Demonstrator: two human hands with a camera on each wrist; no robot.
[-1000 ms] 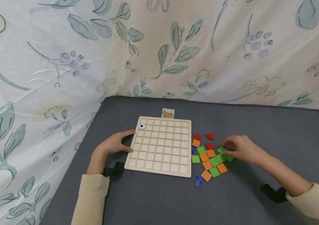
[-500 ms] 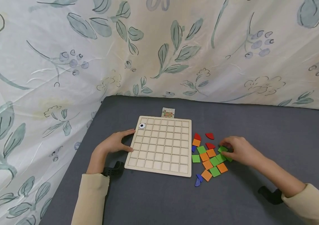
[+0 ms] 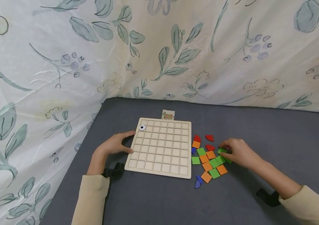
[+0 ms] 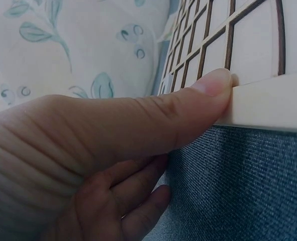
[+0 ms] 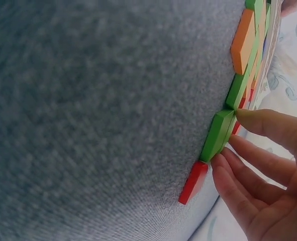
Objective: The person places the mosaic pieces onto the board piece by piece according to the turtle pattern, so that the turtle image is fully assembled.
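My left hand (image 3: 115,144) rests beside the wooden grid board (image 3: 159,176), thumb and index finger spread against its left edge. Up close in the left wrist view, the straight thumb (image 4: 188,110) presses on the board's rim. A round white disc with a black dot, like an eye (image 3: 142,127), sits in a cell at the upper left. Right of the board, my right hand (image 3: 239,152) pinches a green square tile (image 3: 222,150) among the loose pieces. The right wrist view shows thumb and fingertips at opposite edges of a green tile (image 5: 217,135).
Orange square tiles (image 3: 206,177) and other green tiles (image 3: 214,173) lie clustered right of the board. Red quarter-round pieces (image 3: 209,137) are behind them, blue curved pieces (image 3: 197,184) in front. A small printed card (image 3: 168,114) touches the board's far edge. A patterned curtain (image 3: 176,62) hangs behind.
My right hand has moved slightly left, and its thumb and fingertips have drawn together on the green tile. The left hand keeps its place at the board.
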